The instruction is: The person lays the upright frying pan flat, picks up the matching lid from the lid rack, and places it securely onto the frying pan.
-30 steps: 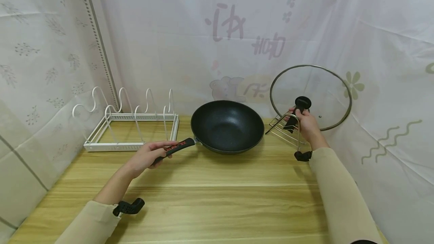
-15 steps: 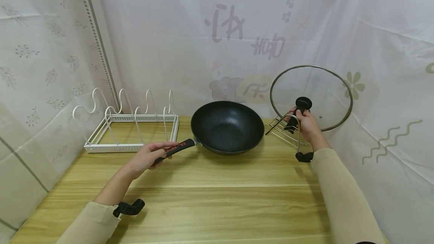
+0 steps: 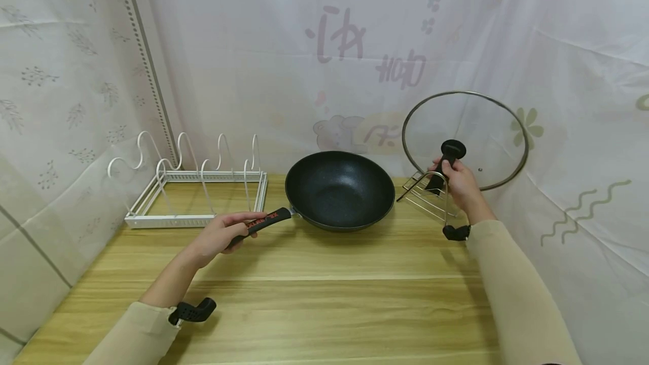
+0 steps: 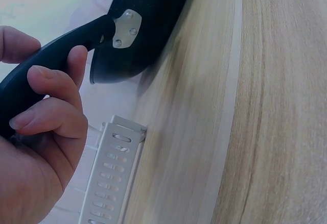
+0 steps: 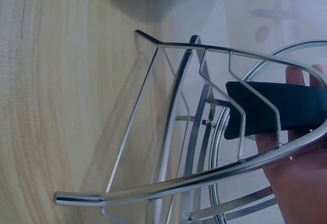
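Observation:
A black wok (image 3: 339, 190) sits at the middle of the table, its handle (image 3: 274, 217) pointing left toward me. My left hand (image 3: 218, 238) grips that handle; in the left wrist view the fingers (image 4: 56, 114) curl round it. At the right, my right hand (image 3: 461, 185) holds the black handle (image 3: 453, 151) of a glass lid (image 3: 487, 128), which stands upright with its metal rim showing. A wire lid stand (image 3: 426, 201) is right at the lid's lower edge. In the right wrist view its metal bars (image 5: 204, 180) pass in front of the handle and hand.
A white rack (image 3: 177, 219) with several curved wire dividers stands at the left, behind my left hand. Printed cloth (image 3: 253, 72) hangs behind and at both sides of the wooden table (image 3: 324, 308).
My right hand has raised the glass lid slightly over the last half second. The left hand and the wok have stayed in place.

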A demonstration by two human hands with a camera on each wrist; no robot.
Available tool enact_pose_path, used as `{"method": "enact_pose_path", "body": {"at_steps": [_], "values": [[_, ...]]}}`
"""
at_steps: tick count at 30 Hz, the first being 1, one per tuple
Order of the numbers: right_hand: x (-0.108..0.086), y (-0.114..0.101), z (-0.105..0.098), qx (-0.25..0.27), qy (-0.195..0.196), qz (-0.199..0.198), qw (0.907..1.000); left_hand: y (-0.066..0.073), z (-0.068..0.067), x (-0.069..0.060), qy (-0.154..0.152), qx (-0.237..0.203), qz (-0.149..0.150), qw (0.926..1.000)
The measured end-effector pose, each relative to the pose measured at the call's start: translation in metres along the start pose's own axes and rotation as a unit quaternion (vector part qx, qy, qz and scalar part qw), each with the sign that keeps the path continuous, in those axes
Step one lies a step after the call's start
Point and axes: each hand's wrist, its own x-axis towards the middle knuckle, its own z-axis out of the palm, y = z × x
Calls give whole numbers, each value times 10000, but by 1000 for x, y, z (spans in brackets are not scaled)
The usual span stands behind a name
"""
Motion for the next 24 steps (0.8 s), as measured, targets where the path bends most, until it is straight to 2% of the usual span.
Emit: {"method": "enact_pose_path", "body": {"at_steps": [17, 24], "values": [[1, -24, 2, -486, 15, -436, 9979, 1, 0, -1, -26, -43, -6, 10000], [2, -32, -1, -483, 11, -572, 9972, 0, 0, 0, -33, -44, 21, 10000]]}}
